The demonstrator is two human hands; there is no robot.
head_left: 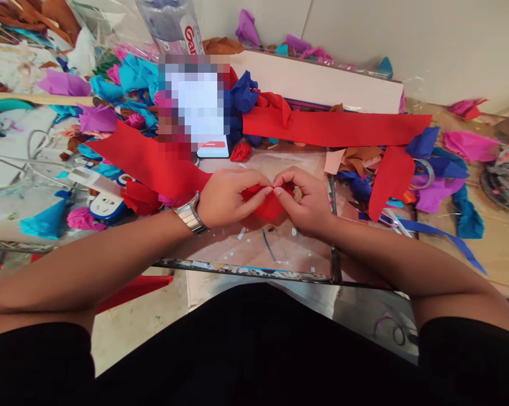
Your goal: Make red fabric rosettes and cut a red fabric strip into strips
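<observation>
Between my hands, a small piece of red crepe paper (pixel 268 210) hangs just above the tabletop. My left hand (pixel 231 197), with a metal watch (pixel 192 214) at the wrist, pinches its upper edge between thumb and forefinger. My right hand (pixel 307 197) pinches the same edge, its fingertips meeting those of the left. The paper's far side is partly hidden by my fingers. A wide red strip (pixel 148 160) lies beside my left hand. Beyond my right hand stretches a long red strip (pixel 339 127).
A lit phone (pixel 201 113), partly pixelated, leans before a clear bottle (pixel 170 25). Scissors (pixel 396 221) and a tape roll (pixel 424 173) lie at the right. A power strip (pixel 106 206) sits among coloured scraps at the left. A white box (pixel 322 79) is at the back.
</observation>
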